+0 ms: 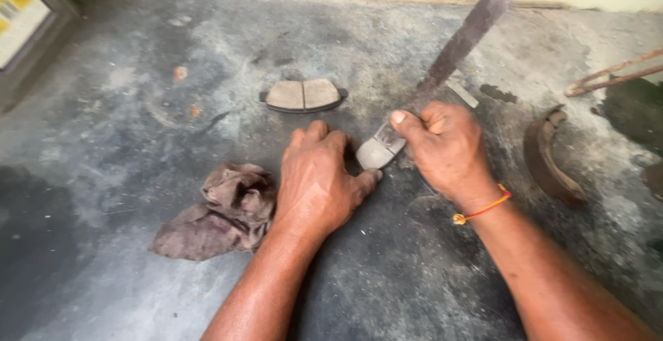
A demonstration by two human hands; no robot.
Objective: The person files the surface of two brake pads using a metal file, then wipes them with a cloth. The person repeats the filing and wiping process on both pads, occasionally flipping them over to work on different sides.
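1. Left hand (316, 178) pressed palm-down on the floor (138, 92), fingers curled, thumb touching a brake pad (378, 151).
2. Right hand (445, 147) closed around the same brake pad, tilted between both hands.
3. Second brake pad (304, 96) lying flat beyond.
4. Crumpled rag (221, 213) just left of the left hand.
5. Curved brake shoe (549, 158) off right.
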